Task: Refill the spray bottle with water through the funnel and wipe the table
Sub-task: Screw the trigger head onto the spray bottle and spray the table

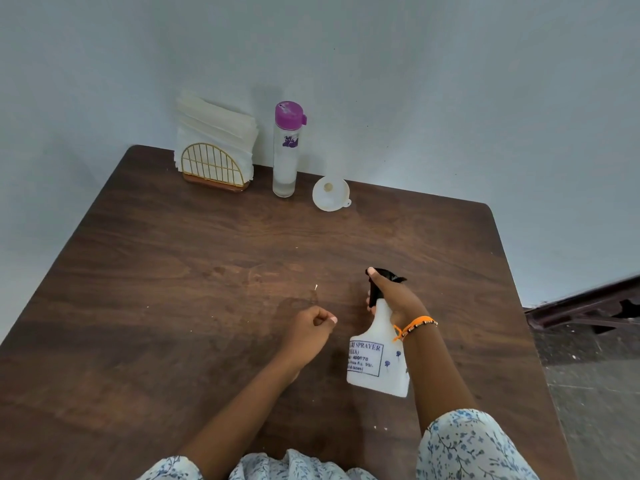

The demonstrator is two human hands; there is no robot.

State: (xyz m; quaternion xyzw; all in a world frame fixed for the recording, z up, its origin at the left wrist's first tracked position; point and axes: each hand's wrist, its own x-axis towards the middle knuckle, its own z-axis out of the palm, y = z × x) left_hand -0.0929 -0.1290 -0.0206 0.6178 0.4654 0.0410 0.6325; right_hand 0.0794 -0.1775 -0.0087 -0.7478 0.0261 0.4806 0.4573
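Spray bottle [377, 355] is sitting at the near right of the table [173, 306], white body, black trigger head, tilted with the nozzle pointing away over the tabletop. Right hand [394, 299] is gripping its neck, fingers curled round the trigger head, one finger lying along the top. Left hand [311, 327] is hovering just beside the bottle, fingers loosely curled, thumb tucked against them; it may be pinching something tiny, but the view is too small to tell, so I'm reading it as holding nothing.

Funnel [330, 194] is lying mouth-up at the far edge, well apart from the bottle. Water bottle [286, 150] with a purple cap is standing upright between the funnel and the napkin holder [214, 168], cap on.

Risks from here: the sprayer head is looking like it's on, so pouring can't start until it comes off. The bottle is looking light and near-empty, so a one-handed twist could tip it. The funnel could wobble in the narrow neck and spill onto the wood if the pour is fast. A trigger squeeze now would spray the tabletop.

Counts: one spray bottle, one funnel, one water bottle, one napkin holder with one stack of napkins, two hands.
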